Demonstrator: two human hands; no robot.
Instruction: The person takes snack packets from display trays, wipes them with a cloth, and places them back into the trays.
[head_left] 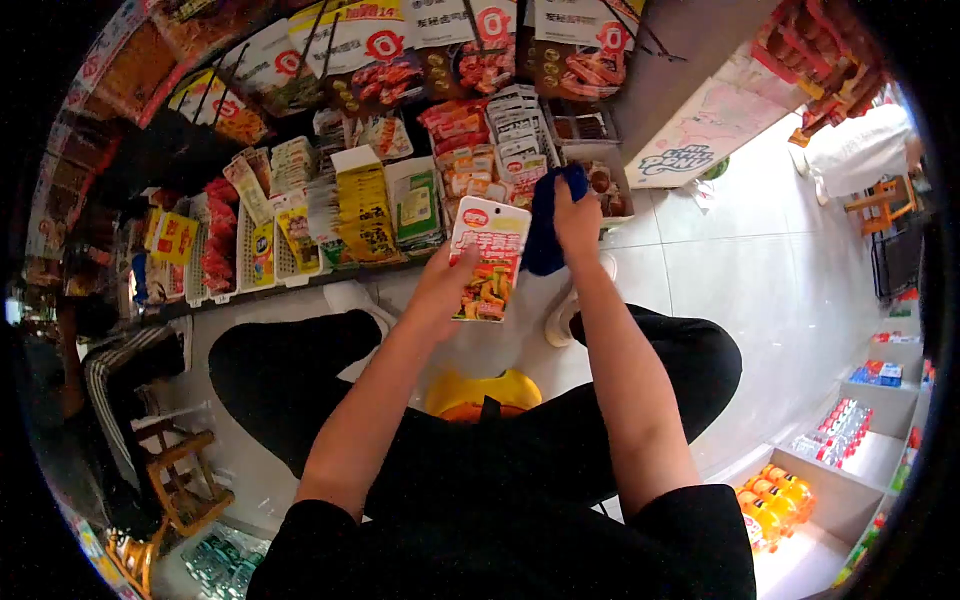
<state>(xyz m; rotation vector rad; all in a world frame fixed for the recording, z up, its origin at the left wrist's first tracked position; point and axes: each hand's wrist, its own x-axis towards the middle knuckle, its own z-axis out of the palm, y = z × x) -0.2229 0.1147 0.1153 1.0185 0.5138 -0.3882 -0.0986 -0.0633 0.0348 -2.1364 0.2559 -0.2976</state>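
A white and red snack packet point(490, 262) with a food picture is held upright in my left hand point(441, 287), thumb across its front. My right hand point(577, 222) grips a dark blue cloth point(544, 222), which hangs just right of the packet without clearly touching it. Behind both hands, the low shelf holds red and white packets point(468, 165), a box of yellow packets point(364, 215) and a box of green packets point(416, 207).
A yellow stool point(484, 392) is beneath me. Large hanging snack bags point(480, 50) line the top. At left are a seated person's leg point(110, 400) and a wooden stool point(185, 475). Orange bottles point(775, 505) stand in a shelf at lower right.
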